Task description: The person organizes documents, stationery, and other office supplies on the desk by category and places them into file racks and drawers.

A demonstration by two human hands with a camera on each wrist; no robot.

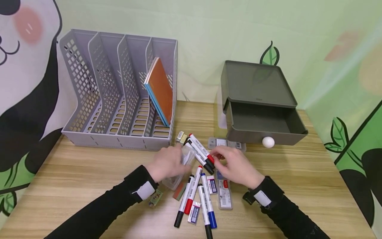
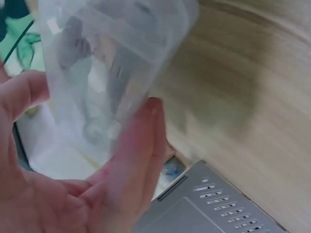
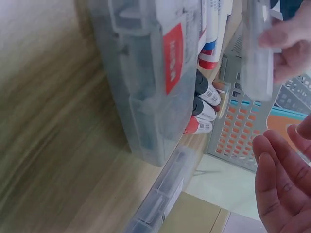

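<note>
1. The left hand (image 1: 168, 163) holds a clear plastic box (image 1: 173, 182), with its thumb on one side and fingers on the other; the box sits tilted over the table (image 1: 98, 192).
2. The right hand (image 1: 237, 166) holds nothing; its fingers are loosely bent, and in the right wrist view they are apart from the things around them.
3. Three markers (image 1: 199, 152) lie side by side between the hands, toward ten o'clock from the right hand, with one red cap and two black ones at the near end.
4. A labeled case (image 1: 224, 196) lies at seven o'clock from the right hand; an eraser (image 1: 212, 185) is just beside it.
5. Four more markers (image 1: 204, 202) spread out around eight o'clock from that hand: two black, one red, one blue. A second eraser (image 1: 194, 213) lies among them.
6. Another flat case (image 1: 226, 143) is at eleven o'clock from the right hand.
7. Around the left hand: a small yellow box (image 1: 181, 137) at one o'clock, a red-and-green block (image 1: 179, 191) between five and six, and a small patterned item (image 1: 155, 198) at seven.
8. Farther out, a gray file rack (image 1: 116, 141) stands at eleven o'clock from the left hand, with notebooks (image 1: 161, 89) leaning in its rightmost slot.
9. At one o'clock from the right hand, a dark drawer unit (image 1: 259, 83) has its drawer (image 1: 250, 134) pulled out, with a white knob (image 1: 268, 142) in front.
</note>
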